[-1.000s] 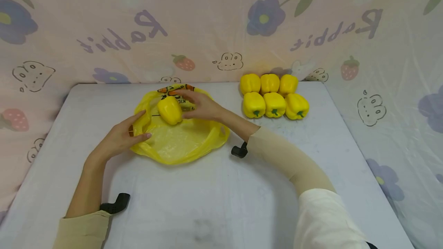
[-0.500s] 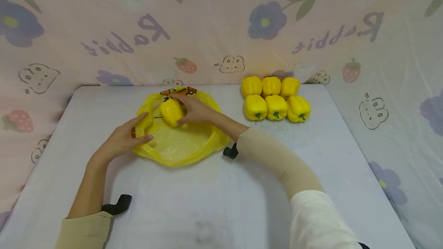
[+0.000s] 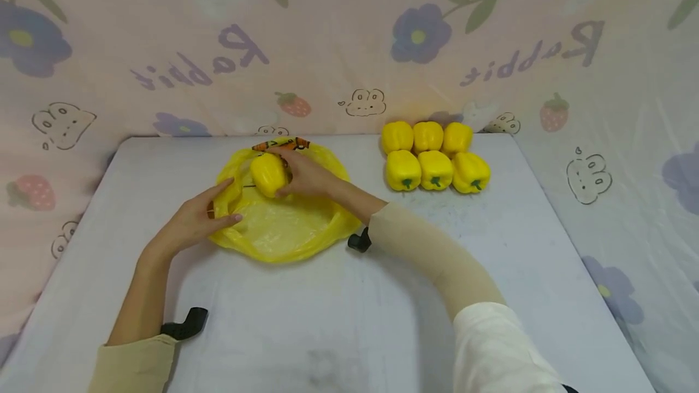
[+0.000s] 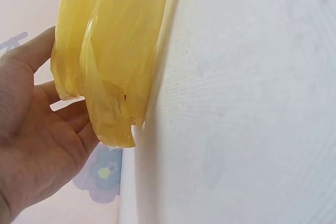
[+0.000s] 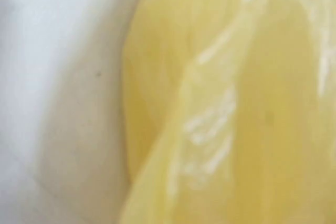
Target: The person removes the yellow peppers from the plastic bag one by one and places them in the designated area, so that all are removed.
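A yellow plastic bag (image 3: 281, 250) lies spread on the table, its mouth facing up and some printing at the far rim. Inside its rim, at the back left, is a yellow bell pepper (image 3: 268, 175). My right hand (image 3: 308, 174) grips this pepper from the right, thumb at the near side and fingers at the far side. At the bag's left rim, my left hand (image 3: 188, 220) holds the plastic, thumb and fingers apart. In the left wrist view, that hand (image 4: 47, 124) curls around the hanging folds of the bag (image 4: 115, 40). Only blurred yellow plastic (image 5: 252, 108) fills most of the right wrist view.
Several more yellow bell peppers (image 3: 435, 170) stand in two rows at the back right of the white table (image 3: 284, 326). Behind the table hangs a printed cloth (image 3: 327, 47) with flowers and rabbits. Black wrist cameras (image 3: 188, 323) stick out from both forearms.
My right hand has closed in further around the pepper in the bag and its forearm has shifted left. The left hand stays at the bag's rim. The head view has shifted slightly.
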A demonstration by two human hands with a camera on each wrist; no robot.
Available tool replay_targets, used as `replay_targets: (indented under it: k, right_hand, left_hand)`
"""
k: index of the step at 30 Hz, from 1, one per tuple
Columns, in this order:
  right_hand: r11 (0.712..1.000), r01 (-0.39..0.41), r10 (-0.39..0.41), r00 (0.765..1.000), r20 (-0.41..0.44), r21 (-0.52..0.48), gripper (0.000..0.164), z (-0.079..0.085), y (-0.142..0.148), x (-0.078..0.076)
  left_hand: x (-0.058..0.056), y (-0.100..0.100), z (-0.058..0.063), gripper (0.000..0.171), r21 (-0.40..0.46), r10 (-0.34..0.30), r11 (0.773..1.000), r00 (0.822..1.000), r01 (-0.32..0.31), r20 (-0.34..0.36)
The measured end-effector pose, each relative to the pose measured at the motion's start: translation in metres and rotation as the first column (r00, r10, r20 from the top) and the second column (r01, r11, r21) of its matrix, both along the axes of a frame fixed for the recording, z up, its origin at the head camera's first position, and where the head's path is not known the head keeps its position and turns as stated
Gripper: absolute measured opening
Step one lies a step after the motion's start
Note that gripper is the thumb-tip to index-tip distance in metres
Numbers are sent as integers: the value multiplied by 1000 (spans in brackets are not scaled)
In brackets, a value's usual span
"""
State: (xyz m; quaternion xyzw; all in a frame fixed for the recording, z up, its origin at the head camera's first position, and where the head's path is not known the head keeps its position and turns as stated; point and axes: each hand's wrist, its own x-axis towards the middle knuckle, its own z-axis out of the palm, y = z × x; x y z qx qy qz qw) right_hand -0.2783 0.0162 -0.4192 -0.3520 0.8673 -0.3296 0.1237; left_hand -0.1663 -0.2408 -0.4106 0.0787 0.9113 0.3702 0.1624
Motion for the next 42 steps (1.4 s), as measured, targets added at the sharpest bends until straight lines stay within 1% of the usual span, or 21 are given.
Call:
replay_targets:
  k: [5, 8, 11, 14, 17, 19, 24, 29, 31, 35, 42]
  right_hand:
    - [999, 16, -17, 1000, -13, -37, 94, 7, 3, 4]
    - [998, 11, -11, 1000, 5, -60, 95, 10, 6, 7]
    - [994, 11, -8, 999, 31, -108, 95, 13, 10, 10]
    - [983, 15, -2, 998, 66, -185, 95, 17, 15, 12]
    - [965, 23, 5, 995, 104, -260, 95, 20, 21, 15]
    - [958, 30, 5, 993, 118, -286, 95, 20, 26, 16]
    - [954, 40, -2, 992, 126, -296, 95, 15, 36, 21]
    - [953, 65, -25, 990, 136, -297, 95, 13, 50, 30]
    - [952, 66, -27, 991, 133, -298, 95, 14, 56, 32]
    - [945, 49, -16, 994, 105, -324, 94, 18, 71, 33]
    - [945, 111, -88, 992, 86, -308, 94, 28, 99, 34]
  left_hand:
    - [0, -1, 0, 99, -18, 11, 1000, 1000, -11, 2]
    - [1, -2, 0, 99, -16, 8, 1000, 1000, -8, 8]
    - [1, -3, -1, 100, -11, 5, 1000, 1000, -5, 11]
    - [1, -2, -1, 99, -9, 6, 1000, 1000, -5, 8]
    - [1, -1, 0, 99, -11, 6, 1000, 1000, -6, -4]
    - [1, 0, -1, 98, 1, 7, 1000, 1000, -7, -2]
    - [2, 2, -5, 98, 17, 11, 1000, 999, -11, 31]
    - [3, 2, -7, 99, -2, 16, 1000, 999, -16, 37]
    - [3, 2, -7, 99, -9, 13, 1000, 999, -13, 31]
    - [4, 0, -4, 98, -8, 8, 1000, 1000, -8, 19]
    - [2, 1, -3, 94, 25, 6, 1000, 1000, -6, -11]
